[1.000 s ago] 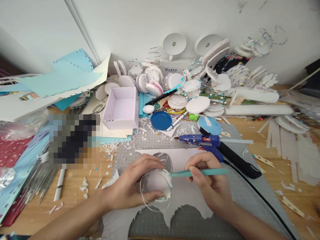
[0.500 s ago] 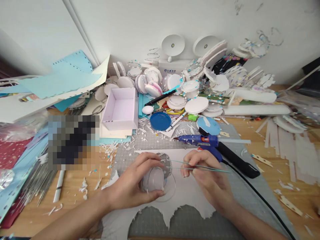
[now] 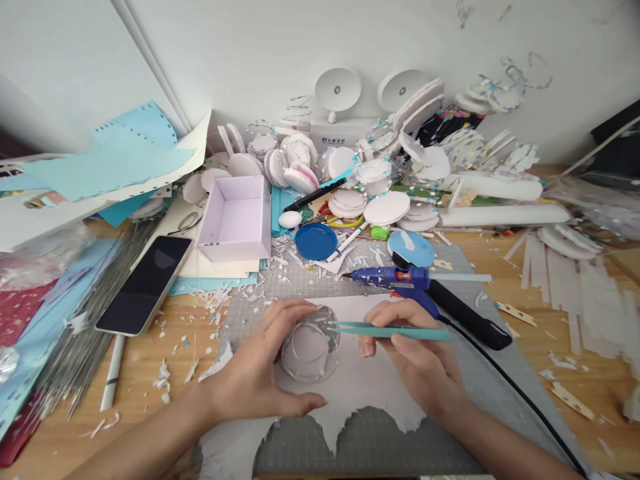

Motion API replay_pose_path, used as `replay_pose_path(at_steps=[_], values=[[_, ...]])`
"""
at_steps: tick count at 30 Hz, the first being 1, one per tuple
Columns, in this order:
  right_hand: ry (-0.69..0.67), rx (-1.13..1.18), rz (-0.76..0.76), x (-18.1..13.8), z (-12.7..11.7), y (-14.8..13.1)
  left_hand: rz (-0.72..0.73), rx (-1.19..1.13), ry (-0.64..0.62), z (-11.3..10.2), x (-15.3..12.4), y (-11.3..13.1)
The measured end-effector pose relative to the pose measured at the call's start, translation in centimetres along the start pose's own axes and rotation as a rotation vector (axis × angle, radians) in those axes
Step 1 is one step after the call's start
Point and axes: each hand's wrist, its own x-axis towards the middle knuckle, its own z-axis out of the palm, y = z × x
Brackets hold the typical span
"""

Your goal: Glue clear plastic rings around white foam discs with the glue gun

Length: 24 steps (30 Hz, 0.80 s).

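Note:
A clear round dish (image 3: 309, 353) lies over a white sheet with ragged scalloped cut-outs (image 3: 370, 387). Around its left and far side curves my left hand (image 3: 265, 363), fingers near the far rim, thumb spread away from the near rim. Whether those fingertips touch the dish is hard to tell. Inside the dish a thin ring and small bits show faintly. My right hand (image 3: 413, 347) pinches teal tweezers (image 3: 420, 333), whose tips point left above the dish's right side. Beneath everything is a grey cutting mat (image 3: 350, 443).
Behind my right hand lie a blue glue gun (image 3: 383, 277) and a black tool (image 3: 467, 317). A blue lid (image 3: 316, 241) and lilac box (image 3: 235, 220) stand farther back, before many white discs (image 3: 387, 208). At left lies a phone (image 3: 145, 285) beside grey wires (image 3: 85, 347).
My left thumb has come away from the dish's near rim. The tweezers have turned, showing their broad side, while staying in my right hand. The view has shifted slightly.

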Motion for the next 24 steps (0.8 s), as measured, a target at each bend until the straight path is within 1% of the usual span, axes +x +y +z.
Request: replay_pose_path(at_steps=[2, 5, 8, 12, 17, 22, 24], values=[[0.013, -0.009, -0.043, 0.03, -0.01, 0.05, -0.006, 0.087, 0.028, 0.10, 0.10, 0.02], [0.044, -0.009, -0.136, 0.02, -0.08, 0.11, -0.009, 0.194, 0.035, 0.24, 0.27, 0.03], [0.082, -0.005, -0.183, -0.02, -0.18, 0.24, 0.004, 0.209, 0.035, 0.26, 0.33, 0.03], [0.141, -0.017, -0.197, -0.08, -0.22, 0.40, 0.040, 0.131, 0.061, 0.08, 0.29, -0.03], [0.191, -0.017, -0.180, -0.11, -0.03, 0.27, 0.079, 0.069, 0.080, 0.04, 0.22, -0.22], [0.255, -0.019, -0.164, -0.11, 0.09, 0.17, 0.038, 0.059, 0.099, 0.37, -0.05, -0.52], [0.261, 0.000, -0.147, -0.13, 0.06, 0.23, 0.013, 0.071, 0.101, 0.50, -0.06, -0.65]])
